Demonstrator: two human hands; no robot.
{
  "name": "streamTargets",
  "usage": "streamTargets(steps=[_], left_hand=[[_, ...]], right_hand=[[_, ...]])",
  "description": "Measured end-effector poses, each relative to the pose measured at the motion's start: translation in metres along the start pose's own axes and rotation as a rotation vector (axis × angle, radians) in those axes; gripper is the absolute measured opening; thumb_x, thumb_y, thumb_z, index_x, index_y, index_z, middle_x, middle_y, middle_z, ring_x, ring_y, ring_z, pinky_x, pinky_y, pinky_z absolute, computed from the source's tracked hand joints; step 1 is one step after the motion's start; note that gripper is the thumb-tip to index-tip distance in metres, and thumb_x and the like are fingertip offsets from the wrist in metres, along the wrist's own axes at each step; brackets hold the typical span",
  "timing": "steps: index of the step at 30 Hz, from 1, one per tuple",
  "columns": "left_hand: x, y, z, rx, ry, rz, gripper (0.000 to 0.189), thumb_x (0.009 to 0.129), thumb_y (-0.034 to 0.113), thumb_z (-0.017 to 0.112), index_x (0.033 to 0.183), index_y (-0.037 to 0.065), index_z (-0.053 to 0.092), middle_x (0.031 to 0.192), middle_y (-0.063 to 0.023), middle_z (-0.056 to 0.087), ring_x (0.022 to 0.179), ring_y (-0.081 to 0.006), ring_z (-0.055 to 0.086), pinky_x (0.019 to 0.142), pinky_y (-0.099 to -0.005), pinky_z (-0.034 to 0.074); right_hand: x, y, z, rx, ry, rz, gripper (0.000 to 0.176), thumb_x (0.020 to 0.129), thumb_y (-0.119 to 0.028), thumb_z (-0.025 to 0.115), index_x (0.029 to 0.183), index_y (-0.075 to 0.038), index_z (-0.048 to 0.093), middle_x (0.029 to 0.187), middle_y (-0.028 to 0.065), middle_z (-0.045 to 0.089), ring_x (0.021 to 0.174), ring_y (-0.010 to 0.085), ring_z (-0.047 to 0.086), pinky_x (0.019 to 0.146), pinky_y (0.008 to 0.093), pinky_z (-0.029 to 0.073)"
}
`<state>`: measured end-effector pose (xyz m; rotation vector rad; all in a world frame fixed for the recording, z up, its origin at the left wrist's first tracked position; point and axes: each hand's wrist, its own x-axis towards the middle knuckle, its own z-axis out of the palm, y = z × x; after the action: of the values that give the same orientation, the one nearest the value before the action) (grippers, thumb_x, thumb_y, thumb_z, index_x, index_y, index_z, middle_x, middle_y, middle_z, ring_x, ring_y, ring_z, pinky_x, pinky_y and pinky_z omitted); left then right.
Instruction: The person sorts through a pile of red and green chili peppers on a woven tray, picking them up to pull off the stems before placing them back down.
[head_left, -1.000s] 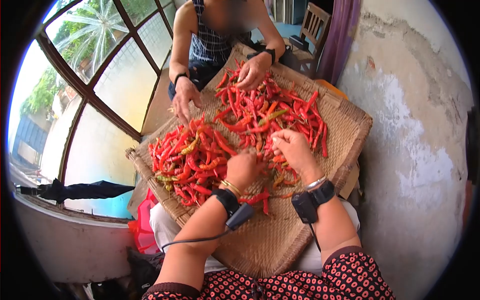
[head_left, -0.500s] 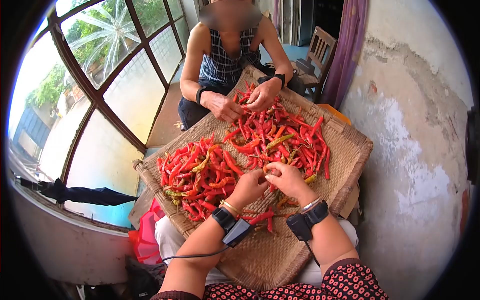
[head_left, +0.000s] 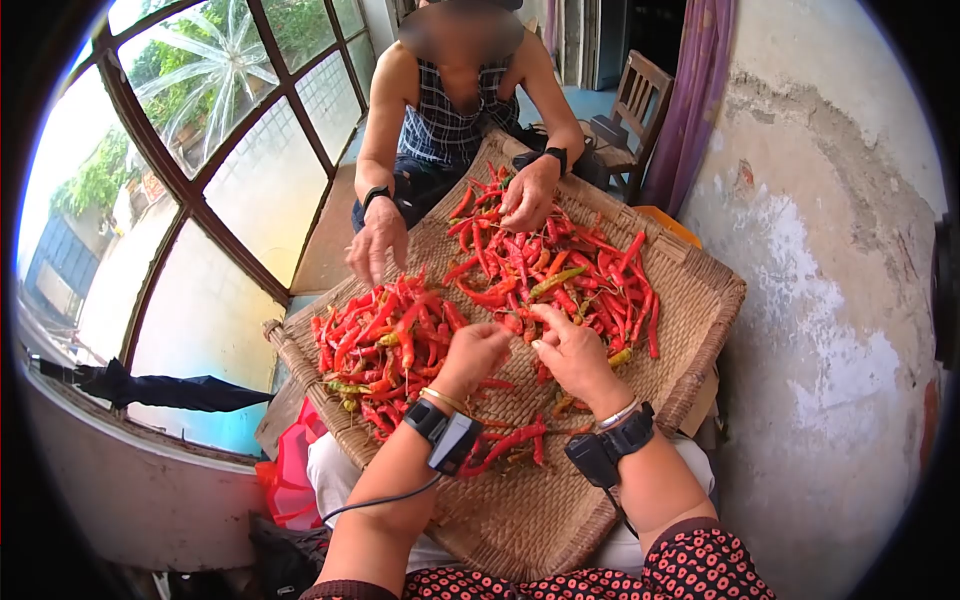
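Observation:
Two heaps of red chilies lie on a woven tray [head_left: 530, 530]: a left heap [head_left: 372, 345] and a right heap [head_left: 570, 270]. Between them, at the near edge of the right heap, are both my hands. My left hand [head_left: 474, 358] is closed, its fingertips pressed together, and what they hold, if anything, is hidden. Close beside it, my right hand [head_left: 578, 358] has its thumb and index finger apart, with no chili visible in the gap. A few loose chilies [head_left: 515, 440] lie on the weave below my hands.
Opposite sits a person, one hand [head_left: 378, 242] over the left heap and the other hand [head_left: 530, 195] at the right heap. A window frame [head_left: 190, 190] is on the left, with a folded umbrella [head_left: 190, 390]. A rough wall [head_left: 820, 330] stands right; a wooden chair [head_left: 640, 110] stands behind.
My hands have drawn apart, the left moving slightly left, and my right thumb and index finger have parted. The other person's one hand has swung from the right heap to above the left heap.

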<state>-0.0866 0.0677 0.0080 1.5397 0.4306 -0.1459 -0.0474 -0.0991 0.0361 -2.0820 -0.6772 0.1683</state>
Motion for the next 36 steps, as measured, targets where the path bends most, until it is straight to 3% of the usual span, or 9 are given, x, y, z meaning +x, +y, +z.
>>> streamTargets(steps=[3, 5, 6, 8, 9, 13, 22, 26, 36], left_hand=[[0.010, -0.004, 0.005, -0.398, 0.106, 0.274, 0.018, 0.087, 0.018, 0.052, 0.089, 0.002, 0.061, 0.068, 0.0026, 0.055, 0.059, -0.0024, 0.049, 0.050, -0.0165, 0.040], [0.018, -0.013, 0.000, 0.034, 0.327, 0.571, 0.018, 0.084, 0.016, 0.055, 0.093, 0.003, 0.062, 0.075, -0.0007, 0.059, 0.065, -0.0109, 0.056, 0.055, -0.0235, 0.045], [0.016, -0.016, -0.005, 0.031, 0.328, 0.563, 0.018, 0.084, 0.016, 0.055, 0.093, 0.003, 0.062, 0.075, -0.0007, 0.059, 0.065, -0.0109, 0.056, 0.055, -0.0235, 0.045], [0.012, -0.020, -0.018, 0.993, 0.254, 0.738, 0.021, 0.077, 0.016, 0.058, 0.095, 0.006, 0.062, 0.085, -0.0076, 0.061, 0.071, -0.0233, 0.060, 0.062, -0.0325, 0.049], [0.006, -0.024, -0.017, 1.104, 0.182, 0.558, 0.022, 0.070, 0.015, 0.060, 0.091, 0.010, 0.062, 0.088, -0.0113, 0.059, 0.075, -0.0293, 0.059, 0.064, -0.0378, 0.048], [-0.001, -0.037, -0.010, 1.330, 0.025, 0.526, 0.015, 0.067, 0.020, 0.061, 0.078, 0.009, 0.060, 0.078, -0.0090, 0.056, 0.073, -0.0273, 0.059, 0.061, -0.0387, 0.047], [-0.004, -0.033, -0.012, 1.458, -0.154, 0.462, 0.016, 0.069, 0.023, 0.060, 0.077, 0.009, 0.061, 0.077, -0.0075, 0.057, 0.072, -0.0266, 0.059, 0.061, -0.0388, 0.047], [-0.008, -0.027, -0.006, 1.131, -0.056, 0.743, 0.012, 0.069, 0.019, 0.058, 0.076, 0.009, 0.061, 0.077, -0.0095, 0.060, 0.065, -0.0282, 0.060, 0.057, -0.0399, 0.048], [0.000, -0.039, -0.008, 1.495, -0.013, 0.598, 0.012, 0.068, 0.020, 0.059, 0.073, 0.009, 0.060, 0.073, -0.0085, 0.058, 0.066, -0.0271, 0.060, 0.056, -0.0386, 0.047]], right_hand=[[0.001, 0.001, 0.000, 0.016, 0.029, -0.020, 0.035, 0.076, -0.014, 0.060, 0.109, -0.007, 0.054, 0.068, 0.0106, 0.061, 0.065, 0.0279, 0.060, 0.059, 0.0372, 0.046], [0.001, 0.004, 0.002, 0.013, 0.024, -0.029, 0.035, 0.076, -0.014, 0.061, 0.109, -0.007, 0.054, 0.067, 0.0105, 0.061, 0.065, 0.0277, 0.060, 0.059, 0.0370, 0.046], [0.002, 0.006, 0.003, -0.010, 0.022, -0.046, 0.033, 0.075, -0.015, 0.061, 0.107, -0.007, 0.055, 0.067, 0.0107, 0.061, 0.065, 0.0275, 0.060, 0.059, 0.0372, 0.046], [0.004, 0.009, 0.004, -0.033, 0.018, -0.065, 0.031, 0.075, -0.015, 0.061, 0.104, -0.007, 0.056, 0.068, 0.0109, 0.061, 0.065, 0.0273, 0.060, 0.059, 0.0373, 0.046], [0.004, 0.010, 0.004, -0.047, -0.002, -0.048, 0.029, 0.075, -0.017, 0.061, 0.102, -0.006, 0.058, 0.069, 0.0111, 0.062, 0.066, 0.0271, 0.060, 0.059, 0.0374, 0.046], [0.003, 0.008, 0.005, -0.062, -0.061, -0.041, 0.024, 0.075, -0.020, 0.061, 0.095, -0.005, 0.060, 0.073, 0.0125, 0.062, 0.069, 0.0281, 0.061, 0.061, 0.0377, 0.047], [-0.001, 0.001, -0.012, -0.179, -0.170, -0.089, 0.027, 0.074, -0.026, 0.060, 0.093, -0.007, 0.061, 0.076, 0.0139, 0.063, 0.075, 0.0303, 0.060, 0.068, 0.0396, 0.047], [0.003, 0.010, -0.011, -0.338, -0.240, -0.099, 0.025, 0.073, -0.026, 0.061, 0.091, -0.008, 0.062, 0.081, 0.0130, 0.063, 0.078, 0.0303, 0.060, 0.069, 0.0406, 0.047], [0.003, 0.011, 0.002, -0.496, -0.351, -0.160, 0.024, 0.074, -0.024, 0.060, 0.091, -0.007, 0.061, 0.083, 0.0142, 0.062, 0.081, 0.0306, 0.059, 0.071, 0.0399, 0.046]])
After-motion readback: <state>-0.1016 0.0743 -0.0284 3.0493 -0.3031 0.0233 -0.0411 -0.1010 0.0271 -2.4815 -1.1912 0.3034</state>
